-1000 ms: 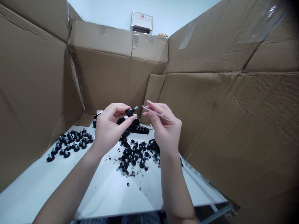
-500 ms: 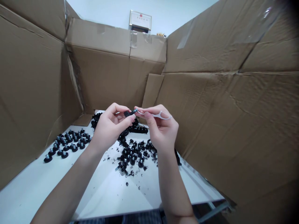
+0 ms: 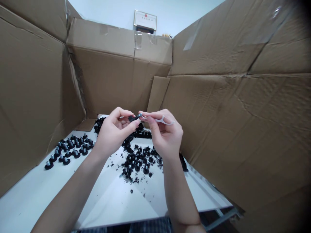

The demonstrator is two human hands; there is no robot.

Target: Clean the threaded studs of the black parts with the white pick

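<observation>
My left hand (image 3: 112, 134) pinches a black levelling foot (image 3: 131, 118) between thumb and fingers, its metal threaded stud pointing right and slightly up. Between the thumb and forefinger of my right hand (image 3: 167, 134) is a slim white plastic floss pick (image 3: 160, 120), its forked end to the right. The pick's narrow tip meets the stud end, though fingers partly cover the contact. Below the hands, a heap of similar black feet (image 3: 138, 161) lies among small black rings and scraps (image 3: 136, 180). More feet (image 3: 76, 152) stand stud-up in a group left of my left wrist.
Tall cardboard walls (image 3: 109, 81) enclose the white table (image 3: 121, 207) at left, back and right. Black scraps and strips (image 3: 99, 124) lie at the back, partly behind my hands. Something black (image 3: 183, 162) sits right of my right forearm. A framed certificate (image 3: 145, 21) hangs beyond.
My right hand has moved left, bringing the floss pick from apart to touching the foot's stud. My left hand keeps its hold on the foot. The view has shifted slightly.
</observation>
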